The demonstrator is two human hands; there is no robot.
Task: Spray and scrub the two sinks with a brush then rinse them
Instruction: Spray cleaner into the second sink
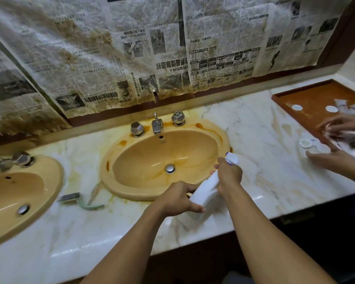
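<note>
Background: stained newspaper (111, 48) covers the wall behind a marble surface (254, 128) with two yellow basins set into it.
Middle sink (209, 125): orange streaks run round the rim and toward the drain; no water is seen running.
Left sink (55, 177): only partly in frame.
Spray bottle (203, 193): white, tilted over the middle sink's front right rim, nozzle (232, 158) uppermost.
Left grip (176, 199): curled round the bottle's lower body.
Right grip (229, 177): wrapped round the neck just under the nozzle; the trigger finger is hidden.
Brush (70, 197): lies on the surface between the two sinks, untouched.
Bystander's hands (336, 160): sorting small items beside a brown tray (307, 95), near the bottle's right.
Risk, aim: the nozzle's heading cannot be read; if it faces away from the basin, spray probably lands on the marble or drifts toward the bystander.
Risk, hold: a twist at the neck could loosen the head and spill cleaner.
Risk, order: scrubbing cannot begin until one grip lets go of the bottle for the brush.
</note>
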